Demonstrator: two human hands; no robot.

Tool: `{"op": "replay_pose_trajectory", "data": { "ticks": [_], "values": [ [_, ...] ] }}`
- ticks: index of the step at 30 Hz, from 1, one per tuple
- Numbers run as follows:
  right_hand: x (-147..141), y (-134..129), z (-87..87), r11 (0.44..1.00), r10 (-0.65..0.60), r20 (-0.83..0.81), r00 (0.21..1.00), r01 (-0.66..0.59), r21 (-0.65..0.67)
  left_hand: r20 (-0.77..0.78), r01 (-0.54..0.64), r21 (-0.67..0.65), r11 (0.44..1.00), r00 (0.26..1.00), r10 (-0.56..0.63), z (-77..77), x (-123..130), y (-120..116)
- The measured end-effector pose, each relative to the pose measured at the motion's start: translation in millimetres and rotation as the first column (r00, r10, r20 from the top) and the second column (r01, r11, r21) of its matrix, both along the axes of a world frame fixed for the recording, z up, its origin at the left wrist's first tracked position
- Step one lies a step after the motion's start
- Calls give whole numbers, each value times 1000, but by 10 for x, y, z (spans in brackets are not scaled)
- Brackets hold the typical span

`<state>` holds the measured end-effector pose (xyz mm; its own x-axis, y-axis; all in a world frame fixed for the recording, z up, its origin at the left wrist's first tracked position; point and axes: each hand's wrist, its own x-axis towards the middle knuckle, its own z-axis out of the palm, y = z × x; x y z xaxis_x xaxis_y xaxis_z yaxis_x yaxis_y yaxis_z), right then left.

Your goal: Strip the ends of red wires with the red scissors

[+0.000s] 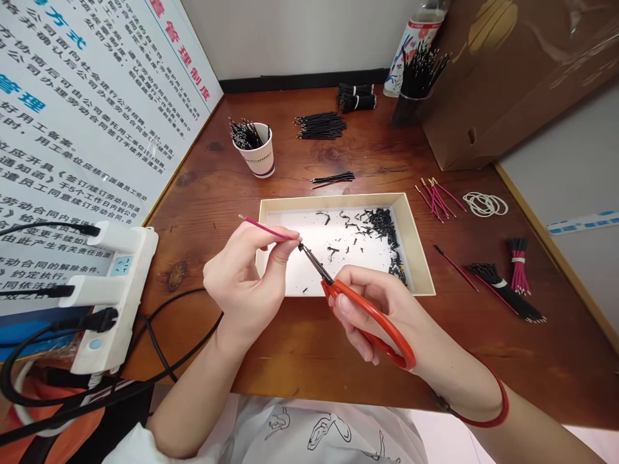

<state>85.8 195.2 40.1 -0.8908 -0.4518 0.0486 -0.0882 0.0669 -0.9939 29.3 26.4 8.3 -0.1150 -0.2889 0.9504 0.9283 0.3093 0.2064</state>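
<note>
Pinched between thumb and fingers of my left hand [251, 274] is a thin pink wire [265, 228], its bare metal end pointing up and left. My right hand [372, 309] grips red-handled scissors [382, 322], whose blade tips meet the black end of the wire at my left fingertips. Both hands are above the near side of a shallow cream box [420, 258] with a white bottom. Black scraps [382, 229] are piled at the box's right side, with smaller bits scattered toward its middle.
Behind the box are a paper cup [261, 158] of black wires, black wire bundles [319, 125] and a bottle [416, 38]. Pink wires [440, 200], rubber bands [485, 203] and tied bundles [520, 267] lie right. A power strip [120, 290] with cables stands left.
</note>
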Motion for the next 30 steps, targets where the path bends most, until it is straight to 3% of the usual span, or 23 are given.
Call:
{"op": "replay_pose_trajectory", "data": {
  "ticks": [17, 22, 27, 30],
  "values": [
    [13, -8, -9, 997, -74, 44, 996, 74, 8, 0, 14, -37, 999, 1000, -14, 0, 11, -9],
    [16, -15, 7, 993, -116, 23, 993, 116, 31, 48, 89, 5, 996, 995, -89, 12, 30, 2],
    [39, -34, 33, 987, -121, -65, 991, 126, 97, 186, 197, 134, 971, 958, -220, 29, 38, 15],
    [-13, 22, 46, 946, -183, -327, 927, 257, 199, 244, 278, 201, 939, 914, -323, 24, 6, 5]
  ]
}}
